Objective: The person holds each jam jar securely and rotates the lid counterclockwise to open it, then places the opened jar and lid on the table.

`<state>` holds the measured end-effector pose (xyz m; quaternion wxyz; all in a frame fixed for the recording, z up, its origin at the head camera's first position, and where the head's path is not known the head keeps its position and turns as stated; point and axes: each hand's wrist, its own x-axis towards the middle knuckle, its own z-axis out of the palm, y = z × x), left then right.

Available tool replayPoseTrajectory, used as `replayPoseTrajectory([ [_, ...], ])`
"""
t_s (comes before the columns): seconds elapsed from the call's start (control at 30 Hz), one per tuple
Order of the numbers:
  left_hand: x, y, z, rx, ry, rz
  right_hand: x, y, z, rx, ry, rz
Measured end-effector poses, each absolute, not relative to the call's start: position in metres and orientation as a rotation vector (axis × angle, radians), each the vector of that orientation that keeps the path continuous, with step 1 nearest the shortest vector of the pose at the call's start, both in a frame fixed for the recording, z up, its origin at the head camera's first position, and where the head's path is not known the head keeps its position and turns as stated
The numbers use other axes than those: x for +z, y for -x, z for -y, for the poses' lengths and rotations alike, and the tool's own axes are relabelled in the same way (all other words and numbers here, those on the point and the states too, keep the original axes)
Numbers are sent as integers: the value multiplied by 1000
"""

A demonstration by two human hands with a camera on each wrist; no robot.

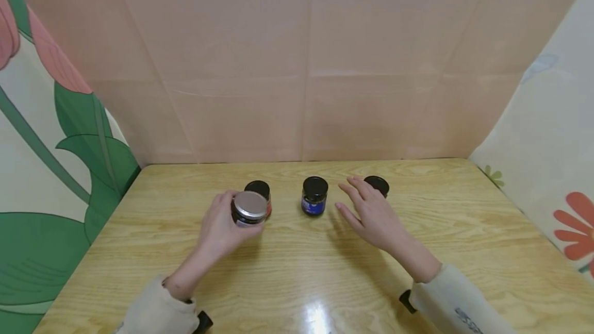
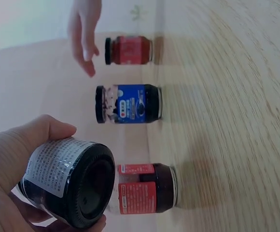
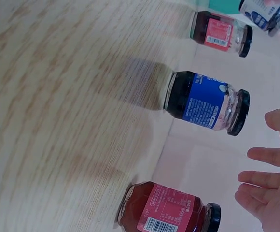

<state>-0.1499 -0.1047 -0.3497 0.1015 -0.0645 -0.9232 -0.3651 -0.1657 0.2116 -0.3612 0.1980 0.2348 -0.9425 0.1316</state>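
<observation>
1. Okay, so a squat dark glass jar with a silver lid (image 1: 250, 206) is clamped in the left hand (image 1: 221, 228), with the thumb on one side and the fingers round the other. It's held up off the pale wood-grain table (image 1: 287, 267).

2. For handling it well, a full wrap like that is probably about right for smooth glass. The base looks a bit tipped, so it's best levelled if the jar is to be set down.

3. Main thing to be watched, I'd guess: the black-lidded glass jar with a red label (image 2: 139, 197), standing just beyond the left hand. Whether the two touch can't be told for sure, so a little clearance should be given.

4. Nothing is held by the right hand (image 1: 371, 219). Its fingers are spread apart, near a black-lidded jar with red contents (image 3: 178, 210); that lid could be knocked if the hand is swung carelessly.

5. Between the hands, a black-lidded jar with a blue label (image 1: 314, 200) is left standing upright.

6. Looks-wise, a white label crammed with tiny print is shown by the lifted jar in the left wrist view; blue-and-white artwork is seen from the right wrist.
</observation>
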Motion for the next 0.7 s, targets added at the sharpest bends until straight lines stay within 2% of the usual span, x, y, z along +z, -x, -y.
replayPoseTrajectory([
  [0.7,-351,145,76,-1035,383,2757,-358,161,-207,399,-676,2627],
])
